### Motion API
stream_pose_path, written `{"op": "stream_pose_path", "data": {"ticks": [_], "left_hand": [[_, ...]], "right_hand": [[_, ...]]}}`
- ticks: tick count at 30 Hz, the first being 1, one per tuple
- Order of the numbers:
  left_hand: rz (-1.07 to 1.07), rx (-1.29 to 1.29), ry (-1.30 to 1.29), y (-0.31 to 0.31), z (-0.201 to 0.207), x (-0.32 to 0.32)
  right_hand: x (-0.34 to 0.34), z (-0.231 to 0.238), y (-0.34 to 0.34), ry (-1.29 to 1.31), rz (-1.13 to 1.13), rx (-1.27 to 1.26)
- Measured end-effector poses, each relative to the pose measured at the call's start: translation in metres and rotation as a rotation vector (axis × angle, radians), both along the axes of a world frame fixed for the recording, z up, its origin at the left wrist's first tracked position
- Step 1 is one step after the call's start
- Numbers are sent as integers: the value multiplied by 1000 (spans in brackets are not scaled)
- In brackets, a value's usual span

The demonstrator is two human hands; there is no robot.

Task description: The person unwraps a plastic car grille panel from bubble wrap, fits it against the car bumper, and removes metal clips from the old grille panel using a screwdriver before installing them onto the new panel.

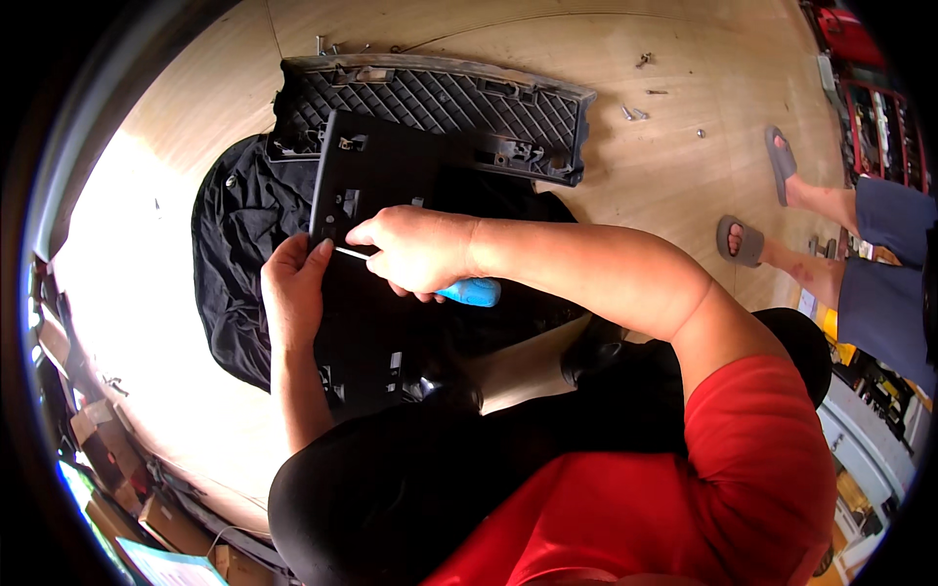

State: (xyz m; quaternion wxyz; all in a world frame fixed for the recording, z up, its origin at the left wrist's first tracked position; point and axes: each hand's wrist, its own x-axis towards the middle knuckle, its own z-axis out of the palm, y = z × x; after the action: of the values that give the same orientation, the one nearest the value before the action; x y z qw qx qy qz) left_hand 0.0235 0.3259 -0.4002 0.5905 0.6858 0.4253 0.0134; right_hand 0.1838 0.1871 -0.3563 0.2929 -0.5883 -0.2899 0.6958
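Observation:
A flat black plastic panel (pixel 391 151) with small metal clips lies tilted in front of my knees. My left hand (pixel 295 293) grips its left edge, thumb on the top face. In my right hand (pixel 422 246) is a screwdriver with a blue handle (pixel 473 292); its thin metal shaft points left, toward the panel's edge by my left thumb. My right index finger reaches toward the panel near that spot. Whether the tip sits in a screw is too small to tell. Beneath the panel spreads a crumpled black cloth (pixel 230 249).
Beyond the panel lies a long black plastic part (pixel 435 93) with a diamond-ribbed back. Loose screws (pixel 633 113) are scattered on the wooden floor (pixel 684 176). At the right stands another person in grey sandals (pixel 740 240). Cardboard boxes (pixel 103 439) line the lower left.

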Motion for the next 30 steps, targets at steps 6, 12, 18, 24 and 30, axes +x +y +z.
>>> {"op": "stream_pose_path", "data": {"ticks": [6,12,18,24,30], "left_hand": [[-107,-44,20,4,1,-3],[-158,258,115,-5,-5,4],[-126,443,186,-15,-4,6],[-121,407,247,-19,-11,10],[-78,461,158,-16,-25,6]], "right_hand": [[2,2,4,-38,45,4],[8,-4,2,-79,99,13],[-5,-24,-2,-203,104,98],[-5,-29,-7,-285,102,175],[-24,-47,-8,-491,9,318]]}}
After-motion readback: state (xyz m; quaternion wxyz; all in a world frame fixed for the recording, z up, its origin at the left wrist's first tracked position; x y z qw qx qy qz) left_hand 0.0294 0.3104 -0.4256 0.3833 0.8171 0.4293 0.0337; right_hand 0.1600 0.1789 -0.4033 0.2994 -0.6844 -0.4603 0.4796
